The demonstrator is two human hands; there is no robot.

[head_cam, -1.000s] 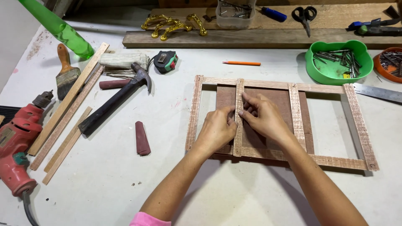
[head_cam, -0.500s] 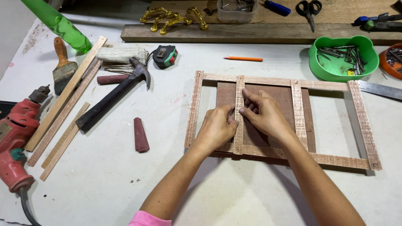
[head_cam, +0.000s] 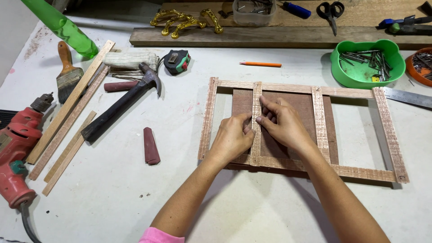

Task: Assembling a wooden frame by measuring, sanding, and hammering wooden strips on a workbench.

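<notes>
A light wooden frame (head_cam: 208,118) of thin slats lies flat on the white table, with a dark brown board (head_cam: 294,104) under its middle. My left hand (head_cam: 231,137) and my right hand (head_cam: 281,122) meet at the second upright slat (head_cam: 256,94). The fingertips of both hands pinch and press that slat from either side, about halfway down its length. Both palms rest on the brown board.
A hammer (head_cam: 121,104), a tape measure (head_cam: 177,61), a paintbrush (head_cam: 67,74), loose wooden strips (head_cam: 67,108) and a red drill (head_cam: 17,148) lie to the left. An orange pencil (head_cam: 261,64), a green tray of nails (head_cam: 366,63) and a steel ruler (head_cam: 407,96) sit behind and right.
Both hands stay on the same slat with little movement. The view has shifted slightly.
</notes>
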